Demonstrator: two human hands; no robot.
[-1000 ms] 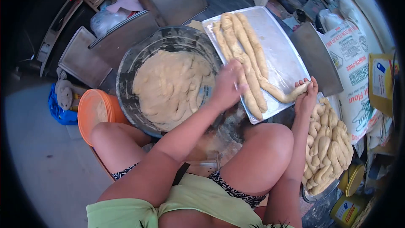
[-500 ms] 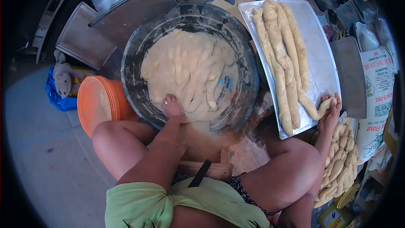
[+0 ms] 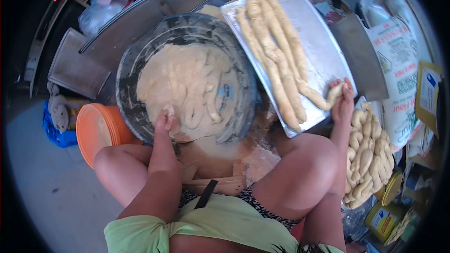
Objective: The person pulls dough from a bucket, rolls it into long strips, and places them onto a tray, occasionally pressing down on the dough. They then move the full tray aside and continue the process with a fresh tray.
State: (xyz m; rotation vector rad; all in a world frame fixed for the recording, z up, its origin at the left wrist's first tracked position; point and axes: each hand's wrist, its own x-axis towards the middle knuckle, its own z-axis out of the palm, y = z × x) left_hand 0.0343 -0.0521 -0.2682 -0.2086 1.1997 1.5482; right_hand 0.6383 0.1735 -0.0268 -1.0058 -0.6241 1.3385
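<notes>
Over the near side of a black basin point(image 3: 125, 77), my left hand point(image 3: 164, 122) has its fingers curled around pale flour. A mass of floury dough point(image 3: 171, 77) with grooves and folds fills much of the basin. My right hand point(image 3: 344, 103), closed, grips the loose end of a dough rope point(image 3: 315, 96) at the tray's right edge. That rope bends away from the other long dough ropes point(image 3: 269, 51), which lie side by side along the left of the metal tray point(image 3: 318, 42).
An orange bucket point(image 3: 96, 129) holding flour stands left of the basin. Piled dough pieces point(image 3: 368, 154) lie right of my knee. Flour sacks point(image 3: 398, 65) line the right side. Dark metal trays point(image 3: 79, 65) lean behind the basin, and another metal tray point(image 3: 358, 56) is beside the sacks.
My left hand has lifted off the dough's edge and closed around flour. The right hand keeps its grip on the rope end. The whole view has shifted, moving the basin and tray leftward.
</notes>
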